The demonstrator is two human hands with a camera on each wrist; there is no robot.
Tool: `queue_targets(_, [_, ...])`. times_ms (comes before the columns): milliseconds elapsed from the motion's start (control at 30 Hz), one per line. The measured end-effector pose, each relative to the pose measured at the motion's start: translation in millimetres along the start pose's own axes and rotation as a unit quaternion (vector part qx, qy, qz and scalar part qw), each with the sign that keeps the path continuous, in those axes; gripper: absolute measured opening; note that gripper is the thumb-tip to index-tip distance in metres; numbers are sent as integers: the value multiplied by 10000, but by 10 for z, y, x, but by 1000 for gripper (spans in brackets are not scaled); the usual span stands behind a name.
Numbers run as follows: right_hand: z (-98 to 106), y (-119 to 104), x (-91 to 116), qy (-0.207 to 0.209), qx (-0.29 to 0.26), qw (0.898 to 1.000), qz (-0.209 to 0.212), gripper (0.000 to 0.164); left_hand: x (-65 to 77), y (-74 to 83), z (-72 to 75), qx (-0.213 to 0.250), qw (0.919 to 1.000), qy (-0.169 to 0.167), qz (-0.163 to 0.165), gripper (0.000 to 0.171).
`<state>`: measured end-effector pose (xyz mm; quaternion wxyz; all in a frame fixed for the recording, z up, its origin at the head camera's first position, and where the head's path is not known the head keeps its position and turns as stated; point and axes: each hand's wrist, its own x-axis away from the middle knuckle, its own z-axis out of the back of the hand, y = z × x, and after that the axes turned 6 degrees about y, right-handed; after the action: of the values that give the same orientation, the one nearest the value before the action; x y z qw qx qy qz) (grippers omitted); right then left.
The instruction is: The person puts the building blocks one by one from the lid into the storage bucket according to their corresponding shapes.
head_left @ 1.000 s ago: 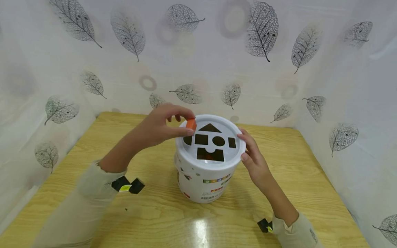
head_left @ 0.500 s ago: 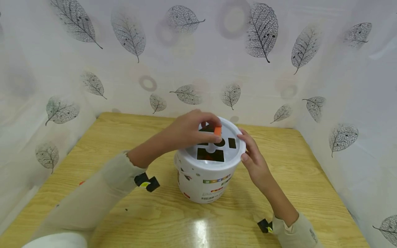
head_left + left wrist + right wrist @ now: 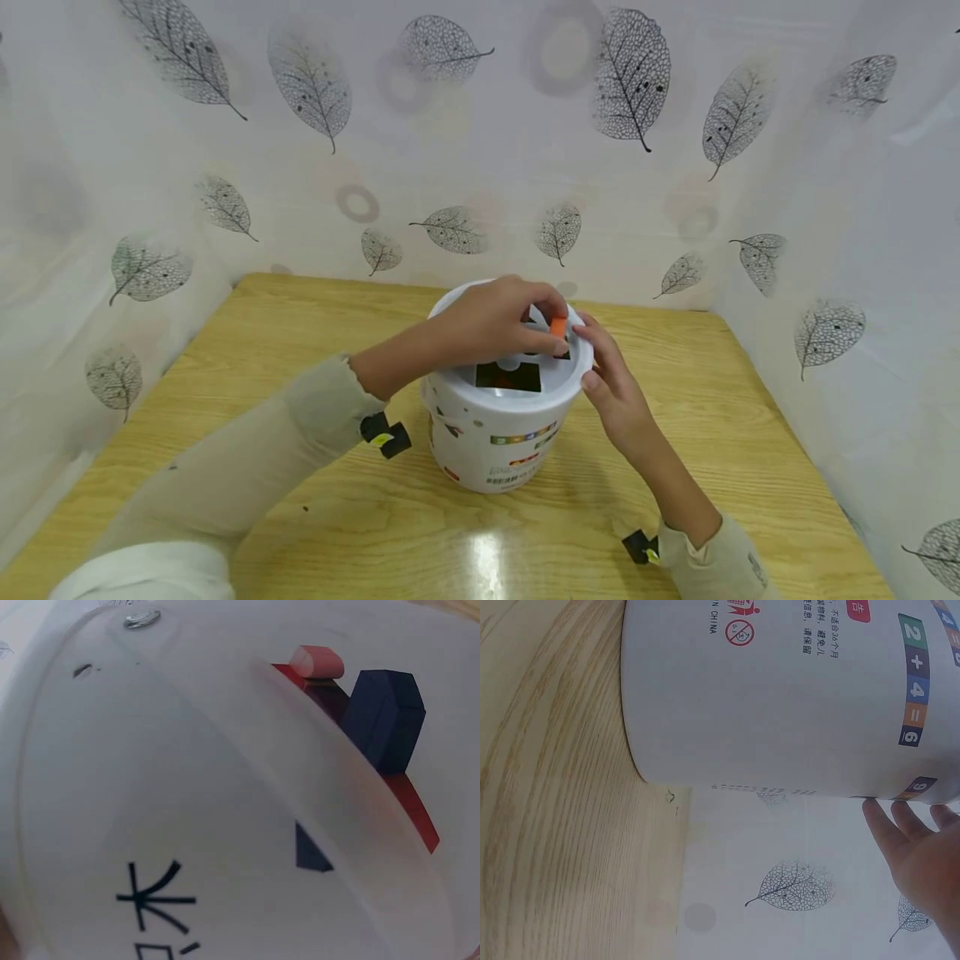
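Observation:
A white bucket (image 3: 480, 454) with printed sides stands upright on the table. Its white lid (image 3: 555, 380) has several shaped holes, partly covered by my left hand (image 3: 487, 323). Between thumb and fingers that hand pinches a small orange block (image 3: 558, 327), held over the narrow rectangular hole at the lid's right side. Whether the block has entered the hole cannot be told. My right hand (image 3: 622, 408) rests its fingers and thumb against the bucket's right rim. In the right wrist view, the fingers (image 3: 889, 832) touch the bucket wall and look fairly straight.
The wooden table (image 3: 660, 367) extends around the bucket. Leaf-patterned sheeting (image 3: 480, 167) encloses the back and both sides. A tiny dark speck (image 3: 305, 508) lies on the table front left. The left wrist view is filled by the bucket's wall, with printed blocks (image 3: 386, 724) and lettering.
My left hand has carried the orange block rightward across the lid, from its left edge to the narrow hole on the right. My right hand has stayed at the rim.

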<state>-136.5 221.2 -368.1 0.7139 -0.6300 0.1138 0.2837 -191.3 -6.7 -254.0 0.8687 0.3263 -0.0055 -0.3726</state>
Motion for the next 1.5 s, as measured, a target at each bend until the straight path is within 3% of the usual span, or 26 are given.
queue_targets(300, [-6,-21,-10,7,183,9997,-129,57,-38,49,-27,-309,9994,-104,129,36])
queue_targets(700, [0,-8,-9,-21,47,10000,46,55,-36,45,-40,-745,9970,-206,97,44])
queue_targets(933, [-1,-22,1,-2,6,10000,34,54,24,-22,8,-242,9994,-84,244,37])
queue_targets(1167, [-11,-17,1,72,-54,10000,39,52,264,-119,161,568,9979,223,210,39])
queue_targets(1500, [-18,-11,10,120,-138,9998,70,53,873,-396,427,565,9918,970,618,36])
